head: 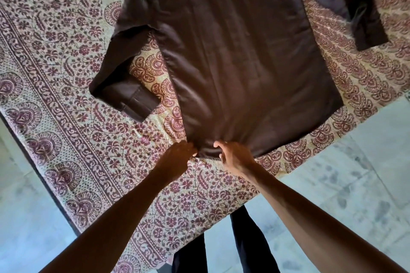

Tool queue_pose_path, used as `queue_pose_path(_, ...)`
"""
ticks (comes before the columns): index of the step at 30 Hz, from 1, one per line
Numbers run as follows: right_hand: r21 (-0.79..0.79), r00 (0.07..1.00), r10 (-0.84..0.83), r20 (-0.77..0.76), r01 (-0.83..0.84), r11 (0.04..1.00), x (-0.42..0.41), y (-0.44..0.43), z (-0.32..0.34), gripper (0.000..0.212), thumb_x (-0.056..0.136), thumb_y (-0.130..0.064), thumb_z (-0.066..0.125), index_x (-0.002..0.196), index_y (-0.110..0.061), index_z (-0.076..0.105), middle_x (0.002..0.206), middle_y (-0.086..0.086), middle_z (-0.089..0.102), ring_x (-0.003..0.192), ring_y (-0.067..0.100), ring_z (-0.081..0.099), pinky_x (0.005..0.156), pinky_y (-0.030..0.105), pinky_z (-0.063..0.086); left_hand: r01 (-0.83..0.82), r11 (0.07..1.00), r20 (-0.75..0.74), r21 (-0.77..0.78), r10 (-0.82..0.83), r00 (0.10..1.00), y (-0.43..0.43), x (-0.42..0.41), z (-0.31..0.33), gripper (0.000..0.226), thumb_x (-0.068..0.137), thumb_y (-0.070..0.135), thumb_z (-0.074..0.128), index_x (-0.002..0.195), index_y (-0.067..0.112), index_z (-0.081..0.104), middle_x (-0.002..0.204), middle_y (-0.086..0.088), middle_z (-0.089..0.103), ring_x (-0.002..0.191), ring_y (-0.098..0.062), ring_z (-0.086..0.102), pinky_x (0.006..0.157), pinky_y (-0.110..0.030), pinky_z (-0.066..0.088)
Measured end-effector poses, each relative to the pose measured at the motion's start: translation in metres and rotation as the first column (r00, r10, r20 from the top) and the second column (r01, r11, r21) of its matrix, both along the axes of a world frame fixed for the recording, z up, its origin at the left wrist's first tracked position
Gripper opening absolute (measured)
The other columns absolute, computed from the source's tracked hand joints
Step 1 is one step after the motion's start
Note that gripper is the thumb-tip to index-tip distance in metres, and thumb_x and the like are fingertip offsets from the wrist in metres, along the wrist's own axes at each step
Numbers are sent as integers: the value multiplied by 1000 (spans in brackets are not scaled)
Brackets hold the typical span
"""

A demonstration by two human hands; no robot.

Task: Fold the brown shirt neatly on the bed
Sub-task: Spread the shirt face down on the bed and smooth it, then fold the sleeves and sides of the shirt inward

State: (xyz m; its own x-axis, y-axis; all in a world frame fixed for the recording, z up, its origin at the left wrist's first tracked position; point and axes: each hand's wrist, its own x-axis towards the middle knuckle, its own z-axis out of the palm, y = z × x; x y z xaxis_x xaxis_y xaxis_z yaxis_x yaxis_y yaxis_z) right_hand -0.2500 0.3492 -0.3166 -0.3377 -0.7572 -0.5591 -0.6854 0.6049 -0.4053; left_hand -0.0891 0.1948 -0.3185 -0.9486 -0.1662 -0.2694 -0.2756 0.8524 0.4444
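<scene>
The brown shirt [233, 55] lies spread flat on the bed [66, 117]. Its long axis runs from the hem by the bed's near edge to the collar end farther up the bed. The left hand [177, 157] curls onto the hem's left corner. The right hand [235, 157], just beside it, pinches the hem with the thumb on top. The whole garment lies ahead of both grips.

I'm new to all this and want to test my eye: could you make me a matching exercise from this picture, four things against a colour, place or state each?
Things:
1 brown shirt
2 bedsheet
3 floor
4 left hand

Descriptions:
a pale, mottled tiles
b spread out, sleeves to the sides
c pinches the near hem
d maroon floral print

Pairs: 1-b, 2-d, 3-a, 4-c
</scene>
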Motion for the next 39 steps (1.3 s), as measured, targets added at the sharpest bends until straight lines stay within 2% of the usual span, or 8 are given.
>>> queue_pose_path(11, -109, 960, -261, 106, 272, 956, -57, -150, 11, 11, 83, -25, 65, 92, -22, 71, 83, 0, 74, 77, 16, 69, 70, 31, 55, -745, 661, -207, 95, 745, 634, -127, -38, 6, 22, 82, 13, 53, 103, 14, 61, 103, -10, 62, 94, -26, 59, 71, -44, 53)
queue_pose_path(18, -207, 975, -193, 108, 212, 955, -72, -293, 24, 13, 82, -18, 63, 91, -20, 72, 89, -1, 75, 84, 15, 69, 72, 29, 55, -858, 431, 63, -279, 900, 431, -249, -51, 14, 93, 75, 39, 72, 146, 10, 20, 151, -22, 24, 141, -39, 21, 114, -53, 14)
queue_pose_path(22, -240, 975, -212, 68, 222, 945, -76, -346, 18, 15, 80, -16, 58, 86, -19, 71, 89, -3, 74, 84, 16, 68, 75, 30, 55, -949, 308, 181, -66, 939, 292, -290, -45, 5, 63, 75, 21, 72, 130, 12, 44, 125, -19, 56, 113, -37, 54, 89, -44, 43)
queue_pose_path(25, -208, 955, -259, 145, 285, 936, -78, -377, 17, 18, 88, -29, 55, 84, -18, 69, 87, 3, 73, 81, 22, 67, 72, 35, 56, -916, 399, -145, -26, 906, 399, -288, -50, 18, 37, 75, 2, 64, 110, 13, 60, 99, -9, 67, 82, -31, 66, 61, -32, 44)
queue_pose_path(28, 95, 538, -601, 591, 694, 714, -83, -409, 15, 45, 88, -55, 57, 88, -12, 68, 84, 10, 72, 73, 25, 66, 68, 36, 55, -638, 757, -354, -144, 562, 747, -262, -60, 30, 45, 69, 7, 72, 111, 15, 58, 104, -5, 63, 84, -25, 64, 65, -34, 53)
queue_pose_path(31, 316, 288, -781, 554, 795, 518, -93, -430, 11, 91, 60, -77, 65, 123, -13, 59, 119, 4, 63, 110, 29, 61, 97, 47, 49, -271, 953, 85, 137, 261, 962, -237, -57, 32, 53, 84, 31, 64, 134, 23, 48, 129, 1, 57, 108, -14, 58, 91, -27, 47)
queue_pose_path(35, 390, 219, -760, 612, 752, 531, -99, -440, 7, 69, 66, -52, 76, 122, -15, 60, 123, 2, 61, 111, 23, 60, 97, 41, 50, -596, 673, 71, 437, 635, 769, -238, -40, 19, 23, 94, 30, 53, 112, 20, 63, 104, -3, 71, 76, -7, 68, 64, -29, 58)
queue_pose_path(39, 450, -68, -716, 695, 817, 359, -112, -442, -1, 20, 94, -26, 55, 109, -16, 65, 112, 4, 66, 103, 20, 63, 94, 34, 50, -830, 538, -156, 146, 841, 518, -281, -24, -13, 33, 80, 8, 70, 112, 15, 62, 106, -4, 61, 86, -16, 61, 66, -36, 55)
